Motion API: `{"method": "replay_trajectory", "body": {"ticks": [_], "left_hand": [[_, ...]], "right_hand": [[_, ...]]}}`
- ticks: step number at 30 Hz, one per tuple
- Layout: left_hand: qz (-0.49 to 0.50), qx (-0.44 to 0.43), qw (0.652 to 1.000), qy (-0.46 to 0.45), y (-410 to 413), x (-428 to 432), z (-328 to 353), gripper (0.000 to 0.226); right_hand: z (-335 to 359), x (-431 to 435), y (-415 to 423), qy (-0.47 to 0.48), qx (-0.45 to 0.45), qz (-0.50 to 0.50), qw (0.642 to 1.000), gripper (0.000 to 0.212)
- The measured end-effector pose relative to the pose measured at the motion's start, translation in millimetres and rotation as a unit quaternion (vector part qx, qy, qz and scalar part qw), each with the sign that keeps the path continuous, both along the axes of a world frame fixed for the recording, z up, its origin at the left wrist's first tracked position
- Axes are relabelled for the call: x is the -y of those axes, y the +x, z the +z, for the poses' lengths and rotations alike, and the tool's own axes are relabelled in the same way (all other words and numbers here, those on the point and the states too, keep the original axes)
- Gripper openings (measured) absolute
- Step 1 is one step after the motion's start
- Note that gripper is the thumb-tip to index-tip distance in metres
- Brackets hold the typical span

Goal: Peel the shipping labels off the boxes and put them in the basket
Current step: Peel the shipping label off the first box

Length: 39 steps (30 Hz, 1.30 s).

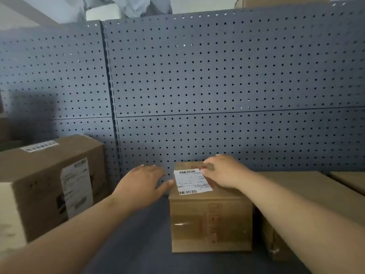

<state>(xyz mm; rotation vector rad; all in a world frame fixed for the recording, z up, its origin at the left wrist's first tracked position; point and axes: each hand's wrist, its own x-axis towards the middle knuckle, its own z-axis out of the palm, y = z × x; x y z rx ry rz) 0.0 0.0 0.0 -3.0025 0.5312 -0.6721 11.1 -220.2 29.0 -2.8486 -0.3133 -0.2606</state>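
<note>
While the small box (211, 220) is touched at 9 o'clock by the spread left hand (140, 182), the shipping label (192, 181) on its top is met at 2 o'clock by the right hand (223, 172); a pinch cannot be told.

Grey perforated pegboard wall (217, 80) behind a dark blue-grey shelf surface (142, 240), dim light.

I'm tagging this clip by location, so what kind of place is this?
Likely a stockroom or packing area: a grey pegboard wall behind, a large labelled cardboard box at left, and a small box bearing a barcoded shipping label.
</note>
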Motion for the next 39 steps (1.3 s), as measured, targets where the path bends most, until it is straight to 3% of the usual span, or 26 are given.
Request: {"method": "replay_trajectory", "body": {"ticks": [2, 7, 12, 15, 17, 21, 24, 29, 31, 33, 34, 39], "left_hand": [[-0.032, -0.011, 0.999, 0.016, 3.5, -1.3, -1.5, 0.110], [-0.090, -0.014, 0.996, -0.004, 14.8, -5.4, -5.3, 0.096], [-0.105, -0.050, 0.993, -0.033, 17.6, -3.3, -2.3, 0.054], [-0.113, -0.052, 0.990, -0.059, 16.0, -3.5, -1.7, 0.045], [-0.122, -0.058, 0.988, -0.077, 15.8, -3.6, -3.5, 0.047], [-0.132, -0.078, 0.984, -0.089, 11.0, -4.9, -6.0, 0.083], [-0.130, -0.121, 0.979, -0.099, -0.9, -6.0, -4.3, 0.087], [-0.119, -0.134, 0.978, -0.110, -6.0, -2.4, -5.3, 0.095], [-0.122, -0.133, 0.977, -0.114, -6.8, -0.8, -4.6, 0.092], [-0.128, -0.131, 0.976, -0.115, -8.1, 0.2, -3.2, 0.089], [-0.128, -0.130, 0.977, -0.114, -8.7, 0.9, -2.5, 0.089], [-0.131, -0.128, 0.977, -0.110, -7.7, -0.7, -4.0, 0.093]], "right_hand": [[-1.8, -7.6, 14.6, -0.017, -0.010, -0.010, 1.000, 0.042], [-7.5, -16.8, 44.8, -0.026, -0.032, -0.032, 0.999, 0.038], [-10.4, -19.8, 67.5, -0.018, -0.019, -0.043, 0.999, 0.026], [-7.7, -23.8, 75.8, -0.006, -0.025, -0.035, 0.999, 0.021], [-5.4, -28.7, 79.5, -0.019, -0.029, -0.041, 0.999, 0.022], [-8.4, -35.3, 77.9, -0.052, -0.025, -0.048, 0.997, 0.022], [-10.8, -35.4, 69.3, -0.068, -0.010, -0.053, 0.996, 0.027], [-14.2, -35.6, 66.2, 0.031, -0.033, -0.050, 0.998, 0.025], [-10.5, -36.7, 63.5, 0.157, -0.069, -0.010, 0.985, 0.021], [-5.7, -34.7, 58.5, 0.300, -0.104, 0.020, 0.948, 0.025], [-4.7, -33.0, 57.0, 0.321, -0.095, 0.017, 0.942, 0.027], [-4.3, -31.3, 60.9, 0.255, -0.026, 0.026, 0.966, 0.037]]}}
